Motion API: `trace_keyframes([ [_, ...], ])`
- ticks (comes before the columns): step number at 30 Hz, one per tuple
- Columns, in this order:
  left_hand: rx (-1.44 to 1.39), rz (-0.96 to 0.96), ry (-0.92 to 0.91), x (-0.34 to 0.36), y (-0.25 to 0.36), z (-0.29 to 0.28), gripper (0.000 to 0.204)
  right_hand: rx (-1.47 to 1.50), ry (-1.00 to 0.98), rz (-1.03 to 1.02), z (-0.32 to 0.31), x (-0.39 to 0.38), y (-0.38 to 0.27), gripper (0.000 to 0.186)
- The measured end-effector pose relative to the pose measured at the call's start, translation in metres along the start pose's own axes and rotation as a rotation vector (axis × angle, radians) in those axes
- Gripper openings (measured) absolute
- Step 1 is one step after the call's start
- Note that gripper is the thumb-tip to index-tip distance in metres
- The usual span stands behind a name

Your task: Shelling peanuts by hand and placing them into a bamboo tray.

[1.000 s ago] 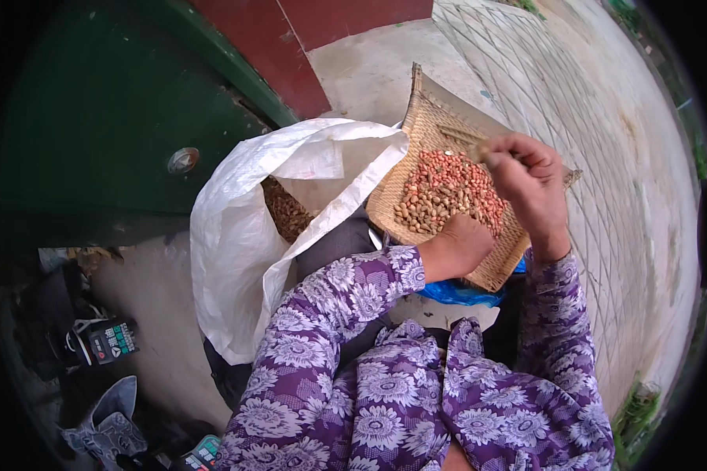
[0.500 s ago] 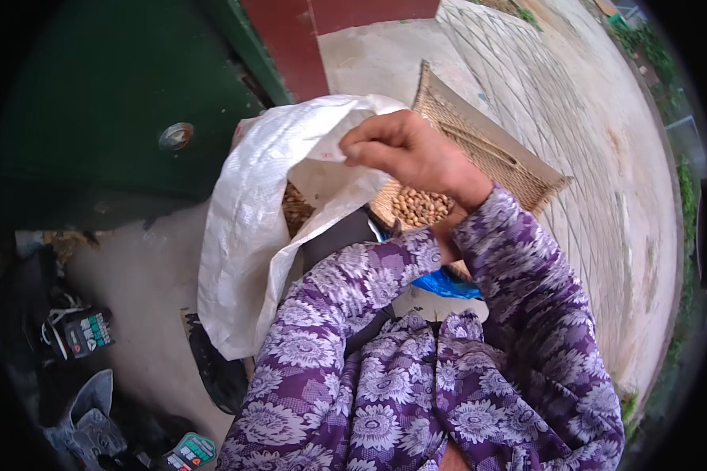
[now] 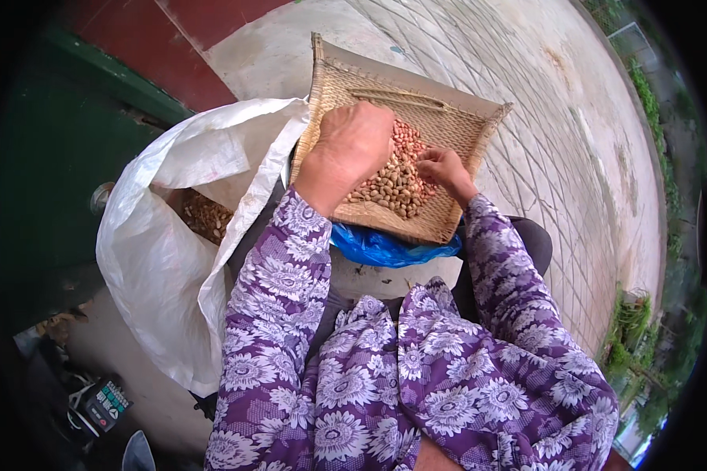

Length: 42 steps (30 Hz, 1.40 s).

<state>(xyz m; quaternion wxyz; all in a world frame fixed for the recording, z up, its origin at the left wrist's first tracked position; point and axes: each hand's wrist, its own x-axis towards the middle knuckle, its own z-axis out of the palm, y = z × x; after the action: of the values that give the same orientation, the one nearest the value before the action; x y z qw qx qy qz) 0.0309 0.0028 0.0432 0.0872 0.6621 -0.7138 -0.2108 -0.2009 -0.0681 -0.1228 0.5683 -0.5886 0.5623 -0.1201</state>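
Observation:
A woven wicker scoop basket (image 3: pixel 459 129) lies across my knees, holding brown unshelled peanuts (image 3: pixel 397 188) in front and reddish shelled kernels (image 3: pixel 407 140) behind them. My left hand (image 3: pixel 349 149) is over the basket's left side, back upward, fingers curled under; what they hold is hidden. At the right edge of the pile, my right hand (image 3: pixel 445 171) has its fingers drawn together among the kernels; anything in them is too small to make out. To the left, a white woven sack (image 3: pixel 157 259) gapes, with broken shells (image 3: pixel 204 216) inside.
Blue plastic (image 3: pixel 393 247) hangs beneath the basket's near edge. A dark green door (image 3: pixel 47 180) and a red wall (image 3: pixel 153 47) stand at the left. Concrete ground (image 3: pixel 581 196) spreads to the right. A dark box-shaped item (image 3: pixel 98 404) lies at lower left.
My right hand has left the sack's mouth and moved back over the basket. My left hand, hidden behind the right arm before, now shows over the peanuts. The view has shifted right.

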Motion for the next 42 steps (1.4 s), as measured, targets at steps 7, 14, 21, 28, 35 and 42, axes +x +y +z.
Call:
trace_keyframes([
  [7,-0.009,0.032,0.045,-0.006,0.0,0.008,0.018,-0.458,0.126,-0.091,0.025,0.016,0.026,0.013],
  [14,-0.044,0.029,0.046,-0.011,0.005,0.006,0.016,-0.666,0.146,-0.046,0.061,0.027,0.047,0.016],
  [21,-0.057,0.037,0.054,-0.015,0.009,-0.001,0.017,-0.751,0.218,-0.068,0.062,0.033,0.042,0.02],
  [28,-0.37,0.159,0.419,-0.006,0.002,0.017,0.025,-0.244,-0.005,-0.247,0.016,0.018,-0.072,0.031],
  [35,-1.497,-0.069,0.149,0.004,0.011,0.027,0.024,-0.062,-0.108,-0.554,-0.004,-0.069,-0.167,0.021],
  [42,-1.831,-0.18,-0.036,0.002,0.006,0.031,0.014,0.091,-0.166,-0.476,-0.004,-0.081,-0.159,0.019],
])
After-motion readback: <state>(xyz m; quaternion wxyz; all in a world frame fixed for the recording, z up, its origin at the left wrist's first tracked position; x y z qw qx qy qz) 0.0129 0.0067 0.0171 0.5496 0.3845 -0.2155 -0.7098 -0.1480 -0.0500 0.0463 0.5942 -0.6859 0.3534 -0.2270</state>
